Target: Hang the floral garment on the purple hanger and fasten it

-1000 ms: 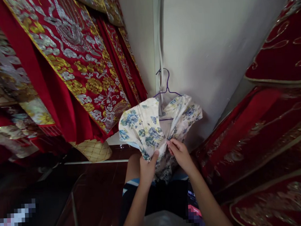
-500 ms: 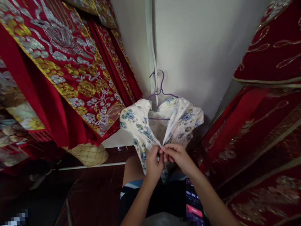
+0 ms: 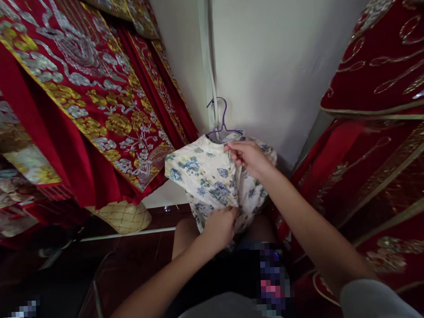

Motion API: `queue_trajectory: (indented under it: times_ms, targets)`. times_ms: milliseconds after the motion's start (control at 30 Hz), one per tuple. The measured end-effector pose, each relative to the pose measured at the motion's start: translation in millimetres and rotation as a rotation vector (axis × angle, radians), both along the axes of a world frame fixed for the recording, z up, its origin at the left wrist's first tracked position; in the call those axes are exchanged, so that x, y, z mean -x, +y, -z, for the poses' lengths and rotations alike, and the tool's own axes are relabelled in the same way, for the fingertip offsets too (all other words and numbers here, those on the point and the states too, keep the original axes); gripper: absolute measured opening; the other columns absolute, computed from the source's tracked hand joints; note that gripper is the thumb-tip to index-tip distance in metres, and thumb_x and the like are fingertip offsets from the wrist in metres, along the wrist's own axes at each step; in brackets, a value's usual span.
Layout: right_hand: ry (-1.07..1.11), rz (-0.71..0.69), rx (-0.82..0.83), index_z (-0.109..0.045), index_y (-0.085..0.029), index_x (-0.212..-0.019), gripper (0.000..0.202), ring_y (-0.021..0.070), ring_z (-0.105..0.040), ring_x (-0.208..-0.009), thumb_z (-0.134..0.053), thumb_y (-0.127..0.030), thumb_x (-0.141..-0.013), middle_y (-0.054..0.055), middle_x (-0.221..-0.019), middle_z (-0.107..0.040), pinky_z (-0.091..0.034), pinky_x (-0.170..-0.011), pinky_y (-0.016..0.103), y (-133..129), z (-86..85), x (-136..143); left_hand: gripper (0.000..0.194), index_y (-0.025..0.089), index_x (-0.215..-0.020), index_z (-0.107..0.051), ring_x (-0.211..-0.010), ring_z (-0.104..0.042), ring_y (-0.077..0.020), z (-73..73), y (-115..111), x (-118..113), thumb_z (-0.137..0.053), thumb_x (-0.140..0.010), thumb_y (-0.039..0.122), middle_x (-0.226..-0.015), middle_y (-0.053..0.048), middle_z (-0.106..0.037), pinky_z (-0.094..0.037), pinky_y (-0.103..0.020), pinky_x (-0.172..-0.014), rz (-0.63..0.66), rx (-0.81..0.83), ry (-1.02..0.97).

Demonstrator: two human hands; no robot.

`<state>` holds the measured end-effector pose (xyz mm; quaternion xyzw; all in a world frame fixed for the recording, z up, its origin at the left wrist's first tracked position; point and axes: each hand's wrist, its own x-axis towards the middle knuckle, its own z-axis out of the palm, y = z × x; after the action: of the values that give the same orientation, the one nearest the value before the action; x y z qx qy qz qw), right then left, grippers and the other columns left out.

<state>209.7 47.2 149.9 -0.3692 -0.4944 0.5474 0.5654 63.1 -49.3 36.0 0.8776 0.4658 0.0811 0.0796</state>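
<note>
A white blouse with blue flowers (image 3: 212, 175) hangs on a purple hanger (image 3: 224, 117) in front of the wall. Its zipped opening runs down the middle, closed up to the neckline. At the top of this zipper my right hand (image 3: 248, 157) is pinched, with the small zipper pull hidden in the fingers. Lower on the same line, my left hand (image 3: 221, 226) is closed on the blouse's fabric. The blouse's lower end hangs by my knees, partly hidden behind my left hand.
Red embroidered cloths hang at the left (image 3: 120, 111) and the right (image 3: 376, 70). A white strip (image 3: 208, 52) runs down the wall to the hanger. Below the left cloth is a cream quilted object (image 3: 125, 216). A blurred-out phone (image 3: 272, 286) lies on my lap.
My right hand has moved up from beside my left hand to the neckline, and the blouse's open V has closed. My left hand stays low, gripping the fabric.
</note>
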Motion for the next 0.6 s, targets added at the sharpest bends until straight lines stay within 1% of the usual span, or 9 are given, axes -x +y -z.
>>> queue_trajectory:
  times_ms: [67,100,167,233,300,367,433,500,600]
  targets:
    - [-0.02,0.033,-0.032,-0.067,-0.013,-0.074,0.018,0.0047,-0.038,-0.039,-0.067,-0.03,-0.081,-0.003,-0.05,-0.051,-0.021,-0.038,0.018,-7,3.6,4,0.015,0.02,-0.099,-0.063,-0.087,-0.068,-0.0246,-21.1,11,8,-0.052,-0.09,0.016,-0.096,-0.008,-0.071,-0.048,-0.032,-0.073,0.004,-0.079,-0.23]
    - [-0.028,0.042,-0.043,-0.067,-0.014,-0.074,0.018,0.0051,-0.039,-0.039,-0.066,-0.031,-0.081,-0.003,-0.05,-0.051,-0.022,-0.038,0.018,-10,5.8,5,0.015,0.021,-0.105,-0.061,-0.088,-0.067,-0.0227,-33.7,20,13,-0.052,-0.093,0.02,-0.097,-0.007,-0.071,-0.048,-0.032,-0.075,-0.015,-0.151,-0.38]
    - [-0.048,0.052,-0.059,-0.066,-0.015,-0.072,0.018,0.0058,-0.04,-0.039,-0.065,-0.031,-0.081,-0.003,-0.049,-0.052,-0.023,-0.038,0.019,-14,8.9,5,0.029,0.022,-0.126,-0.054,-0.081,-0.066,-0.0188,-60.3,40,20,-0.049,-0.097,0.026,-0.097,-0.005,-0.071,-0.048,-0.03,-0.074,-0.055,-0.307,-0.629]
    - [-0.072,0.054,-0.075,-0.065,-0.016,-0.07,0.019,0.0065,-0.041,-0.04,-0.065,-0.033,-0.079,-0.003,-0.049,-0.052,-0.024,-0.039,0.019,-16,9.3,5,0.037,0.023,-0.136,-0.049,-0.077,-0.063,-0.0165,-84.5,62,22,-0.047,-0.099,0.026,-0.104,-0.006,-0.07,-0.048,-0.029,-0.074,-0.018,-0.435,-0.7]
    - [-0.09,0.054,-0.103,-0.065,-0.017,-0.069,0.021,0.0069,-0.041,-0.04,-0.066,-0.035,-0.078,-0.004,-0.049,-0.051,-0.026,-0.04,0.02,-14,9.3,5,0.028,0.021,-0.123,-0.06,-0.084,-0.063,-0.0179,-102.3,80,20,-0.047,-0.099,0.024,-0.106,-0.008,-0.068,-0.047,-0.029,-0.076,0.06,-0.509,-0.638]
    - [-0.11,0.061,-0.145,-0.065,-0.017,-0.069,0.023,0.0072,-0.039,-0.04,-0.066,-0.039,-0.078,-0.004,-0.048,-0.051,-0.027,-0.042,0.021,-9,12.8,4,0.019,0.018,-0.102,-0.067,-0.087,-0.062,-0.0196,-113.3,91,15,-0.049,-0.097,0.024,-0.098,-0.008,-0.067,-0.046,-0.03,-0.077,0.122,-0.549,-0.568]
    - [-0.175,0.094,-0.19,-0.065,-0.018,-0.067,0.025,0.0077,-0.039,-0.041,-0.065,-0.04,-0.077,-0.004,-0.047,-0.05,-0.028,-0.044,0.022,-3,23.3,3,0.018,0.017,-0.089,-0.066,-0.086,-0.061,-0.0199,-119.4,95,13,-0.051,-0.097,0.025,-0.09,-0.007,-0.066,-0.045,-0.031,-0.078,0.148,-0.579,-0.608]
    - [-0.28,0.135,-0.215,-0.066,-0.017,-0.062,0.025,0.0087,-0.04,-0.042,-0.065,-0.039,-0.076,-0.004,-0.045,-0.05,-0.029,-0.046,0.024,1,40.7,1,0.017,0.017,-0.087,-0.064,-0.085,-0.061,-0.0187,-122.5,97,20,-0.053,-0.096,0.026,-0.087,-0.005,-0.066,-0.045,-0.03,-0.079,0.112,-0.606,-0.792]
    - [-0.353,0.118,-0.164,-0.066,-0.017,-0.057,0.026,0.0099,-0.041,-0.043,-0.063,-0.037,-0.073,-0.002,-0.043,-0.05,-0.029,-0.047,0.025,-7,71.0,-1,0.013,0.018,-0.087,-0.063,-0.079,-0.057,-0.0143,-118.5,107,53,-0.057,-0.095,0.027,-0.082,-0.001,-0.063,-0.044,-0.026,-0.075,-0.067,-0.593,-1.187]
